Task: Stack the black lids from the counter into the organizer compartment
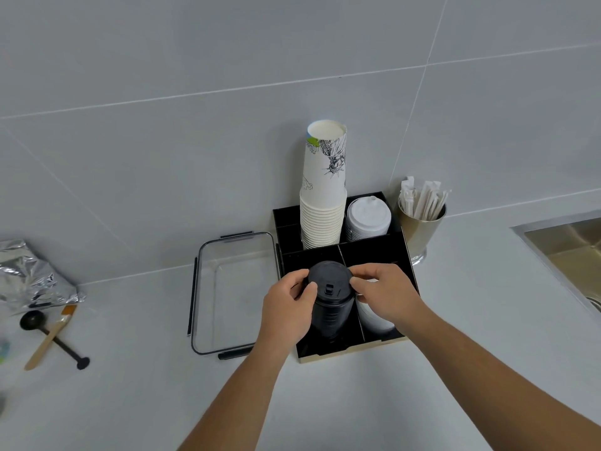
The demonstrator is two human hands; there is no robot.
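Note:
A tall stack of black lids (331,297) stands in the front-left compartment of the black organizer (374,249). My left hand (289,307) grips the stack's top from the left, thumb on the rim. On the right side of the top lid rest the fingertips of my right hand (383,294). Both hands touch the same stack. Behind my right hand, the front-right compartment holds a white object (374,317), partly hidden.
Upside-down paper cups (323,196) and white lids (367,219) fill the organizer's back compartments. A clear empty container (234,291) sits to its left, a metal cup of wrapped straws (421,222) to its right. Foil bag (29,275), black scoop (52,333) and brush (48,340) lie far left; a sink (569,249) is at right.

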